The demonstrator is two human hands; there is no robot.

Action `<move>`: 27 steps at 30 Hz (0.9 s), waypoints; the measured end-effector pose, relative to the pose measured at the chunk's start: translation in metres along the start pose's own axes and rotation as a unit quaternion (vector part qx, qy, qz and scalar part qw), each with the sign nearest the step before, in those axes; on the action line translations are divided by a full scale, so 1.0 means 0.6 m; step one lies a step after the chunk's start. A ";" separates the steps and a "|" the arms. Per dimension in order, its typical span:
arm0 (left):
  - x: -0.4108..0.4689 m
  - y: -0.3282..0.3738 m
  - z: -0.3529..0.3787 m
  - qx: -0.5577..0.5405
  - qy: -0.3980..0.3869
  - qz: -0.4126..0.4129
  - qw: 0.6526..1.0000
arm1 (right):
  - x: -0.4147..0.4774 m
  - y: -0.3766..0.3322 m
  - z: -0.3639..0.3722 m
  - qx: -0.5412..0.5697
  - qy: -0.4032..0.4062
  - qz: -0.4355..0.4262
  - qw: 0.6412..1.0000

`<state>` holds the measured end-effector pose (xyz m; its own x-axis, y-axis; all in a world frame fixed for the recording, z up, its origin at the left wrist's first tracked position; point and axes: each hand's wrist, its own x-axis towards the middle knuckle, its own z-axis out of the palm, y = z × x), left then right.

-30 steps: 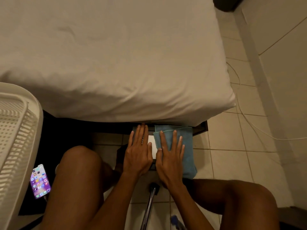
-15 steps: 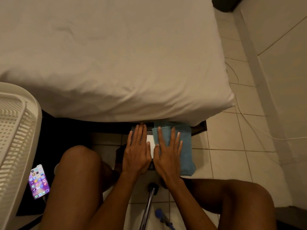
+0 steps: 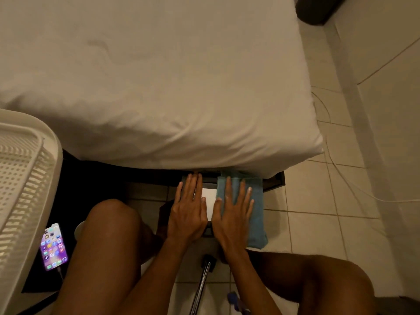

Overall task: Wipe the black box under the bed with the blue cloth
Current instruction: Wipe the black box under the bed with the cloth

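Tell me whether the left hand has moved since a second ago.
No. The left hand lies where it did, thumb along the white label's left edge, fingertips at the mattress edge.

Flat black rectangular box (image 3: 208, 230), pale rectangular panel on top, lies on the tiled floor (image 3: 306, 223) with its far end beneath the white-sheeted bed (image 3: 159, 87). Folded blue terry cloth (image 3: 258, 214) lies flat over the box's right portion. The cloth's far edge meets the mattress edge, and its near end extends past the box's near edge.
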<state>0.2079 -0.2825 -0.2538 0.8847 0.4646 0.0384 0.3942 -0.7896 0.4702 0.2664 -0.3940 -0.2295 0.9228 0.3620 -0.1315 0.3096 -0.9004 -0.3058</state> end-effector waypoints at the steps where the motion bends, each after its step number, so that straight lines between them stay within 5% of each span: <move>1: 0.001 0.000 0.000 0.002 0.002 0.001 1.000 | 0.000 -0.005 0.001 0.001 0.003 0.010 1.000; 6: 0.000 0.003 -0.005 0.021 -0.007 0.002 1.000 | -0.008 0.007 -0.003 0.021 -0.023 -0.078 0.996; 11: 0.002 0.003 -0.003 0.012 -0.014 0.005 1.000 | 0.004 -0.013 0.002 -0.004 -0.004 -0.002 1.000; 15: 0.002 0.003 -0.006 0.022 -0.015 0.007 1.000 | -0.002 0.007 -0.008 0.002 -0.032 -0.082 0.996; 20: 0.003 0.003 -0.004 0.010 -0.006 0.003 1.000 | -0.001 -0.007 -0.006 0.004 0.002 -0.020 1.000; 24: 0.001 0.003 -0.006 0.017 -0.011 0.005 1.000 | -0.002 0.011 -0.010 0.012 -0.036 -0.082 0.996; 27: 0.002 0.003 -0.004 0.010 -0.017 0.004 1.000 | 0.003 0.013 -0.006 0.007 -0.021 -0.049 0.999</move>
<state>0.2091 -0.2823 -0.2506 0.8953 0.4452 0.0126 0.3921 -0.8013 0.4518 0.2714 -0.4012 -0.2284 0.8775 0.4589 -0.1390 0.3952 -0.8563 -0.3324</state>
